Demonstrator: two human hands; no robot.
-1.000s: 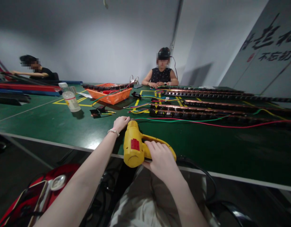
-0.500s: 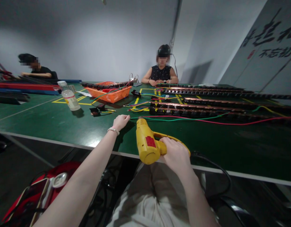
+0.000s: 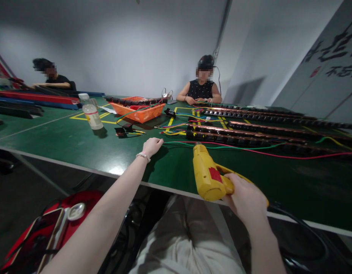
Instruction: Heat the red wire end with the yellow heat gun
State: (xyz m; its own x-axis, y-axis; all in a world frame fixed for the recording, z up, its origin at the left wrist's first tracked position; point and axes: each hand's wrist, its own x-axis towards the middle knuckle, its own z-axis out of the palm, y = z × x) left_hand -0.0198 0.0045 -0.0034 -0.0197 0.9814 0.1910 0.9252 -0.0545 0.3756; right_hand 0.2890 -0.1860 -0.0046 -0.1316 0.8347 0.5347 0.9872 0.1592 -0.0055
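Observation:
My right hand [image 3: 246, 198] grips the handle of a yellow heat gun [image 3: 207, 177] with a red label, its nozzle pointing away toward the wires. A black cord [image 3: 301, 228] trails from it off the table's edge. My left hand [image 3: 152, 145] rests on the green table [image 3: 64, 140] with fingers curled, at the end of a green wire [image 3: 221, 146] and a red wire [image 3: 279, 154]; whether it pinches them is hidden. Long black and copper strips [image 3: 264, 133] lie beyond.
An orange tray [image 3: 141, 112], a clear plastic bottle [image 3: 92, 114] and small black connectors [image 3: 124, 131] stand at the left middle. Two other people sit at the far side. A red bag with a phone [image 3: 50, 232] lies on the floor to my left.
My right hand has carried the heat gun to the right along the table's front edge. My left hand has stayed put near the wire ends.

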